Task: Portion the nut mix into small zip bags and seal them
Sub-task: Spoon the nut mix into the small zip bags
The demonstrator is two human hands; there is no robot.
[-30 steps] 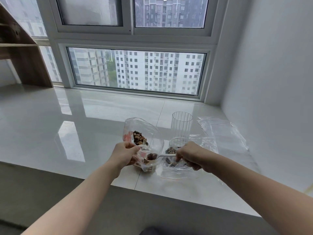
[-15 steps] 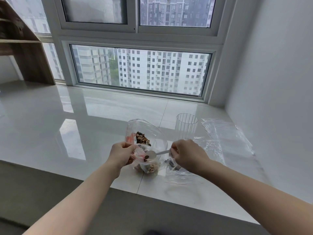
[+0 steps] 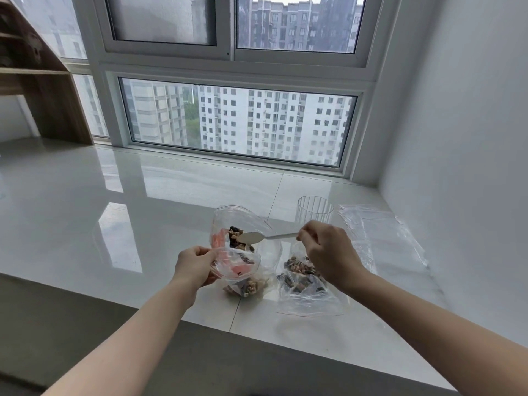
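On the glossy white sill under the window, a small zip bag is held open at its mouth by the left hand, thumb and fingers pinching the near rim; nut mix is seen at its bottom. Behind it, a clear container of nut mix is tilted with its opening toward the camera. A white spoon is pinched at the handle end by the right hand, fingers curled together around it. Its long axis is laid roughly horizontal, left to right, bowl pointed left over the container mouth, just above the open bag (bowl contents cannot be told). Beside the right hand, a second bag with nuts is lying on the sill, partly covered by the wrist. A ribbed clear cup is stood upright behind, and loose empty bags are spread flat to the right near the wall.
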